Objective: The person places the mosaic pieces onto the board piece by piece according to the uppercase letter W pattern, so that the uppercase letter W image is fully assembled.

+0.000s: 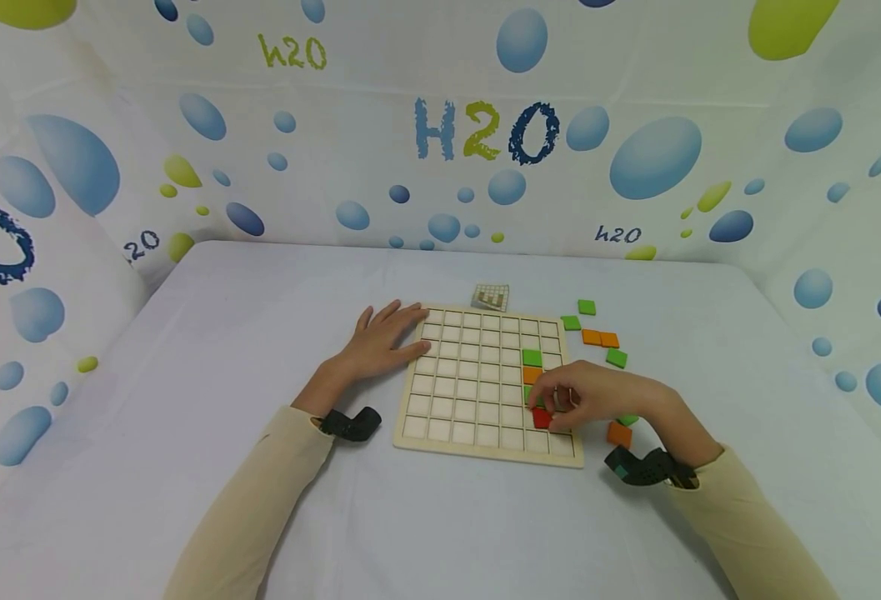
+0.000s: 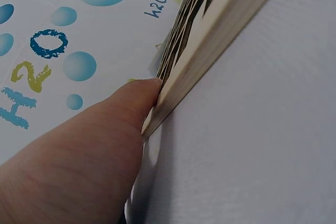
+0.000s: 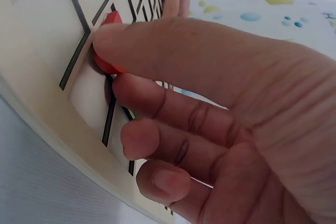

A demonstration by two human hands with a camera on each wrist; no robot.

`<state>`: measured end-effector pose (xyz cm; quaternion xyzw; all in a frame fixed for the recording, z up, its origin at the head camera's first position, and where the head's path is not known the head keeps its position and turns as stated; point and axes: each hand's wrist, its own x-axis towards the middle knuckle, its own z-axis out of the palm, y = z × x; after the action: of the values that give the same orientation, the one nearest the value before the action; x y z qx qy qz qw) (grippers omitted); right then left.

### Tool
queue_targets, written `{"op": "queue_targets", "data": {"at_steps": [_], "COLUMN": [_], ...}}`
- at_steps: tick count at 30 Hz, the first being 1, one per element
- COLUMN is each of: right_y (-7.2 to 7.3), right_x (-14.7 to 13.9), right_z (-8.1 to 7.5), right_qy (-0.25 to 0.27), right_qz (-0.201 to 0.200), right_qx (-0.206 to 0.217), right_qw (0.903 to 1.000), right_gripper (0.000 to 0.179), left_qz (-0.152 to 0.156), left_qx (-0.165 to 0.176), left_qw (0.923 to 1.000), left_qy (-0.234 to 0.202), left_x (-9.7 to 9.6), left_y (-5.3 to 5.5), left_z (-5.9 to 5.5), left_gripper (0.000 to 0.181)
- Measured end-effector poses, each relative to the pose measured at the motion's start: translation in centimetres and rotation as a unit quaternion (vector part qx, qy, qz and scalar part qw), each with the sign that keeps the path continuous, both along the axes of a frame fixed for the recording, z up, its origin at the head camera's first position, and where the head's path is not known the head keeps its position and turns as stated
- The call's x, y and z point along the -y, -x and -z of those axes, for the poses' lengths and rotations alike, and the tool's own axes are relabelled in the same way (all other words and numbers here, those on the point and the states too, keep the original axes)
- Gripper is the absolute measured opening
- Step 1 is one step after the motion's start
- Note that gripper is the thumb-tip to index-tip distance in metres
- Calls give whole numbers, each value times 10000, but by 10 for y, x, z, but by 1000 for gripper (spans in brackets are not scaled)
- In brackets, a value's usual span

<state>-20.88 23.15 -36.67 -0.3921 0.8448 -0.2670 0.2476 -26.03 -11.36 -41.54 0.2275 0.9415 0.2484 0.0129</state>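
A square wooden grid board (image 1: 485, 456) lies flat on the table. My left hand (image 1: 380, 342) rests at its left side with fingers spread and the thumb over the rim; in the left wrist view the thumb (image 2: 139, 95) touches the board's edge (image 2: 210, 59). Over the lower right cells, my right hand (image 1: 593, 390) pinches a red square tile (image 1: 541, 417) between thumb and fingers. The right wrist view shows the red tile (image 3: 113, 17) close against the grid, partly behind the thumb. Up that column sit a green tile (image 1: 532, 357), an orange tile (image 1: 533, 375) and another green tile, partly covered by the fingers.
Loose green tiles (image 1: 587, 307) and orange tiles (image 1: 600, 338) are scattered right of the board. An orange tile (image 1: 619, 434) lies below my right wrist. A small card with a printed grid (image 1: 491, 297) stands behind the board's far edge. A patterned curtain (image 1: 297, 150) encloses the table.
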Motion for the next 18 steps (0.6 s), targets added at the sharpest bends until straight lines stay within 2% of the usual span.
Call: {"op": "queue_targets", "data": {"at_steps": [5, 13, 18], "right_y": [0, 3, 3], "right_x": [0, -4, -4], "right_z": [1, 3, 4], "right_qy": [44, 150, 185], "right_qz": [-43, -511, -478], "right_qx": [-49, -46, 40], "right_qw": [10000, 9986, 9987], "right_gripper": [27, 27, 24], "left_qz": [19, 22, 20], "left_qx": [19, 50, 60], "left_qw": [10000, 10000, 10000], "left_qy": [1, -34, -52], "left_x": [0, -1, -1], "left_y": [0, -1, -1], "left_z": [0, -2, -3], "left_gripper": [65, 64, 64]}}
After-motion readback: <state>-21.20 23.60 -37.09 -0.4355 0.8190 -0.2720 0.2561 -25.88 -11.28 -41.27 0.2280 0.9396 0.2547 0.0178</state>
